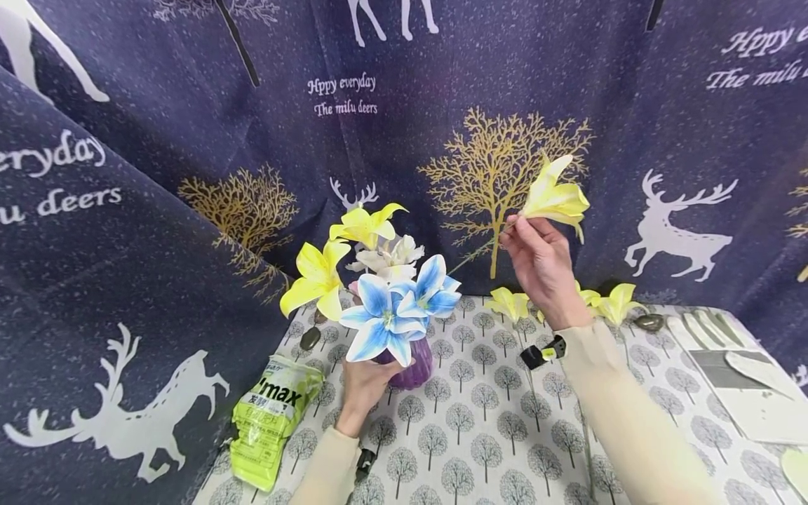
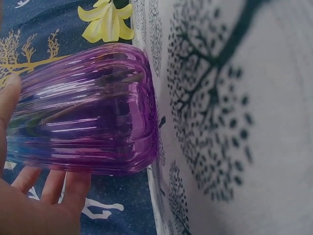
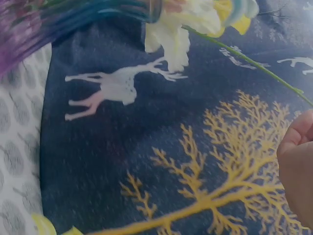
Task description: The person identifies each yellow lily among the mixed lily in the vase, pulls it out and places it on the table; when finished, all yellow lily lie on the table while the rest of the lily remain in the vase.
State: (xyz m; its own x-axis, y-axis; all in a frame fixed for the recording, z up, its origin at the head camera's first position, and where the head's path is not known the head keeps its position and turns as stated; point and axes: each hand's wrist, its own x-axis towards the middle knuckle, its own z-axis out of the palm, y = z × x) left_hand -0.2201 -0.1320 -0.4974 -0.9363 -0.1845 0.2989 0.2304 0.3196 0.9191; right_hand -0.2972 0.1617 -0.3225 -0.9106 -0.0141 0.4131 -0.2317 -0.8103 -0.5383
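My left hand (image 1: 365, 387) holds the ribbed purple glass vase (image 1: 415, 368) by its side. In the left wrist view the thumb and fingers lie on opposite sides of the vase (image 2: 98, 112), which stands upright on the table. Two blue-and-white lilies (image 1: 387, 319), yellow lilies (image 1: 315, 277) and a whitish flower (image 1: 394, 258) rise from it. Raised at the right, my right hand (image 1: 543, 263) pinches the green stem of another yellow lily (image 1: 555, 196) just under the bloom. That stem (image 3: 249, 59) slants down toward the vase's flowers; its lower end is hidden behind them.
A green-and-white printed bag (image 1: 271, 421) stands left of the vase, with a dark stone (image 1: 311, 339) behind it. More yellow lilies (image 1: 615, 305) lie along the back of the patterned tablecloth (image 1: 461, 435). Another stone (image 1: 649, 322) and a pale grey-striped item (image 1: 738, 386) are at right.
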